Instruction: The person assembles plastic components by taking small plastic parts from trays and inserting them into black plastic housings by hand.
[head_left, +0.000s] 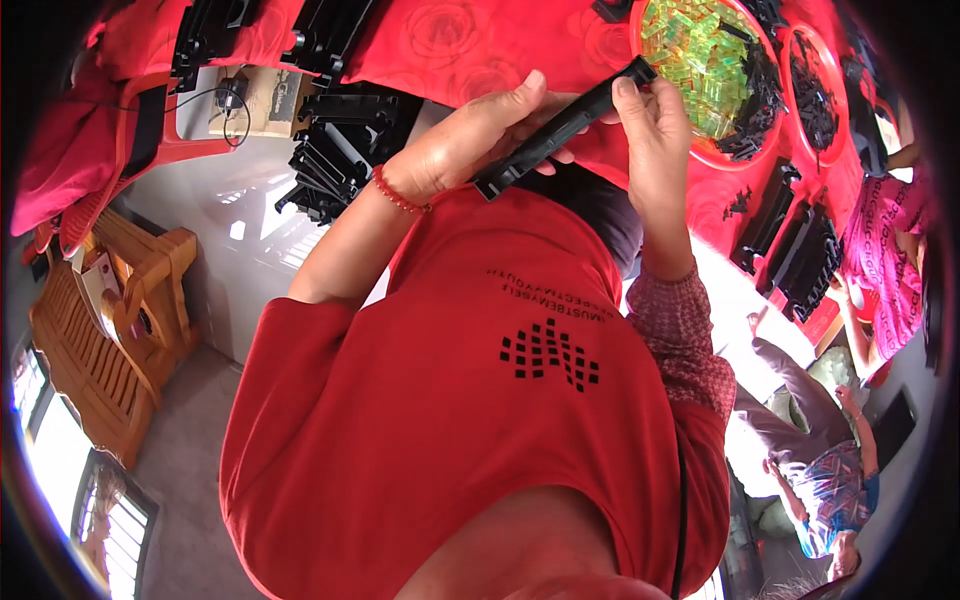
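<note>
A long, narrow black plastic part [560, 130] is held slantwise in front of my red shirt, its upper end to the right. The thumb and fingers of my right hand [655, 135] pinch that upper end. My left hand [480, 135], with a red bead bracelet at the wrist, holds the part from behind near its middle and lower end. Its thumb points up and its fingertips show past the part's lower side. The part hides the rest of the left fingers.
A red-rimmed basin [640, 40] of clear yellow-green small pieces and black pieces stands at the right on the red tablecloth [430, 45]. Beside it is a smaller basin [842, 90] of black pieces. Black parts [335, 150] are piled at left. A wooden chair [110, 350] and other people [835, 490] are around.
</note>
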